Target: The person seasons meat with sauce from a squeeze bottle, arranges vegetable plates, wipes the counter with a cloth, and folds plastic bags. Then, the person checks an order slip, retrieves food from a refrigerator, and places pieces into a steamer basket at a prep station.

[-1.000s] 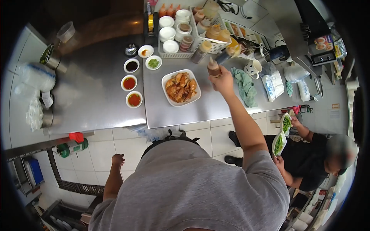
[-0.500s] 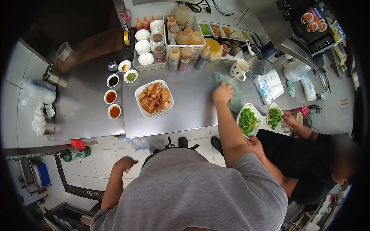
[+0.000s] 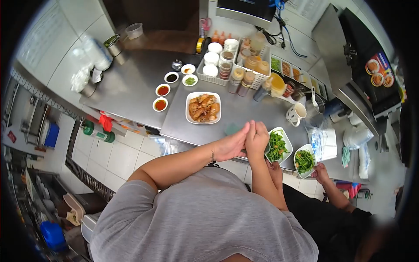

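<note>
My left hand (image 3: 231,146) and my right hand (image 3: 256,140) meet at the counter's front edge. The left has its fingers stretched out and its palm turned toward the right. Curled fingers close my right hand around a green cloth (image 3: 233,128), mostly hidden behind the hands. Just right of them is a white bowl of green leafy vegetables (image 3: 278,146), held from below by a co-worker's hand (image 3: 275,172). The co-worker's other hand (image 3: 322,173) holds a second bowl of greens (image 3: 305,161). A white dish of browned chicken pieces (image 3: 203,108) sits to the left on the steel counter.
Small sauce bowls (image 3: 163,90) stand left of the chicken. Behind are a white basket of squeeze bottles (image 3: 262,65), stacked cups (image 3: 211,59) and topping trays (image 3: 297,74). A mug (image 3: 296,113) and plastic bags (image 3: 323,142) lie to the right. The co-worker stands close on my right.
My right hand has drawn the cloth back toward the counter's front edge. My left hand has come up from my side to meet it. The view has shifted.
</note>
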A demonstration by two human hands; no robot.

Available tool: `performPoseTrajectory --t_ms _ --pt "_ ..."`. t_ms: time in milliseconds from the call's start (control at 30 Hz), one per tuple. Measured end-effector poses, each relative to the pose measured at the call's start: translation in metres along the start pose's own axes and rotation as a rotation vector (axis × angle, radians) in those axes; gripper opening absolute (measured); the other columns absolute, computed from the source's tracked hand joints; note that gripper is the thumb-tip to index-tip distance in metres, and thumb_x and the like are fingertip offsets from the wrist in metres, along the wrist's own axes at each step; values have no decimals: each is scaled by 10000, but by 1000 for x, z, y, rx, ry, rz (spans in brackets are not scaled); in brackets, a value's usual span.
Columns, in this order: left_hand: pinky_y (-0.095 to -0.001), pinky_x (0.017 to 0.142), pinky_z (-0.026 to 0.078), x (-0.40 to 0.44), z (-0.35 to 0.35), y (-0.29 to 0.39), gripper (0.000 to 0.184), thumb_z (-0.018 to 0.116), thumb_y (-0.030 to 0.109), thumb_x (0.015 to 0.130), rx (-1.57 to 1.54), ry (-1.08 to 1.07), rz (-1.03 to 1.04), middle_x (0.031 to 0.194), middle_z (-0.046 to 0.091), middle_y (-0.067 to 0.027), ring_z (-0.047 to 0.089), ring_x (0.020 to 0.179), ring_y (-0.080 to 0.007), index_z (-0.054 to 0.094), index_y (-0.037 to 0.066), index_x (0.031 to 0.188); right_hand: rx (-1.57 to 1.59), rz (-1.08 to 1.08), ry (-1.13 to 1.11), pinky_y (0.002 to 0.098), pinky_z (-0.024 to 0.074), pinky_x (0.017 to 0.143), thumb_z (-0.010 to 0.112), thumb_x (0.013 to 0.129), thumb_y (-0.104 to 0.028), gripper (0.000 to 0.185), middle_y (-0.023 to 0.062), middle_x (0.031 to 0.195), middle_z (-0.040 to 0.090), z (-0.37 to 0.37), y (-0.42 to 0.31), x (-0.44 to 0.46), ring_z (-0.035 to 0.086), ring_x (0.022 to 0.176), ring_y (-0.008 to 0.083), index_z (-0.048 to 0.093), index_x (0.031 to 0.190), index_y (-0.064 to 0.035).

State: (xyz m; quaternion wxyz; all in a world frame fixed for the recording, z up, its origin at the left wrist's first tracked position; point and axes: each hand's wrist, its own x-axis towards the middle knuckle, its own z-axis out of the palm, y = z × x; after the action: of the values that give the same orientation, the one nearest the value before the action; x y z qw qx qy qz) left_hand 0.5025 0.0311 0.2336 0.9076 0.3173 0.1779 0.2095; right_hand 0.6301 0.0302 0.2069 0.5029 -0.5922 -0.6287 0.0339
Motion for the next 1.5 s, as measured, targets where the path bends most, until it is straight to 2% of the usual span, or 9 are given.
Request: performPoseTrajectory --t_ms 200,300,467,933,1133,1300,1400,1467,1500 --pt "-392 986 424 -49 -29 8 644 358 528 969 150 -18 -33 1289 526 -156 512 1194 -231 421 -4 1326 61 148 -78 429 407 541 594 887 -159 305 185 623 531 6 -33 -16 500 552 360 512 648 10" --pt "-356 846 517 -84 -87 11 380 468 262 970 670 263 -24 1111 622 -181 651 925 -229 486 -8 1237 -17 277 -11 417 416 543 608 889 -209 335 178 614 527 14 -11 -21 502 536 337 525 658 19" --pt "-308 563 526 -98 -169 12 373 478 164 914 357 1059 14 859 621 -112 637 740 -205 365 42 1248 -115 314 134 423 440 698 637 870 -243 259 163 782 572 67 32 -35 537 730 333 595 828 9" --pt "-325 424 471 -72 -218 19 272 355 75 876 187 862 -49 697 578 -124 492 468 -158 381 25 1142 8 527 -561 376 490 813 717 727 -145 295 214 980 645 166 69 62 622 918 355 647 974 1" --pt "-352 529 536 -64 -224 17 255 428 152 924 -52 845 51 777 623 -144 547 516 -171 411 55 1159 -421 38 18 370 491 814 699 752 -125 446 201 1160 575 111 43 10 613 927 332 548 1157 -10" --pt "-397 638 539 -76 -179 29 361 525 254 925 -119 569 -323 825 643 -133 588 602 -187 433 51 1209 245 1120 470 285 460 641 640 835 -133 544 70 956 530 24 70 -81 521 737 152 399 1314 -41" --pt "-430 755 510 -39 -135 11 420 610 283 880 454 450 -413 1014 629 -147 609 805 -228 479 64 1213 264 1248 599 264 441 597 568 875 -144 524 66 943 562 -27 108 -87 506 687 133 375 1346 -15" --pt "-424 830 465 10 -126 -7 457 677 293 817 1659 255 457 1198 544 -134 548 1041 -261 529 71 1187 459 1112 369 263 442 598 530 899 -148 469 64 896 577 -35 141 -93 538 703 136 417 1336 -22" --pt "-424 830 465 29 -123 -15 457 677 293 817 1665 245 462 1198 544 -134 548 1041 -261 529 71 1187 506 1082 323 272 451 578 516 912 -150 395 66 864 586 -37 143 -92 565 677 150 478 1289 -38"
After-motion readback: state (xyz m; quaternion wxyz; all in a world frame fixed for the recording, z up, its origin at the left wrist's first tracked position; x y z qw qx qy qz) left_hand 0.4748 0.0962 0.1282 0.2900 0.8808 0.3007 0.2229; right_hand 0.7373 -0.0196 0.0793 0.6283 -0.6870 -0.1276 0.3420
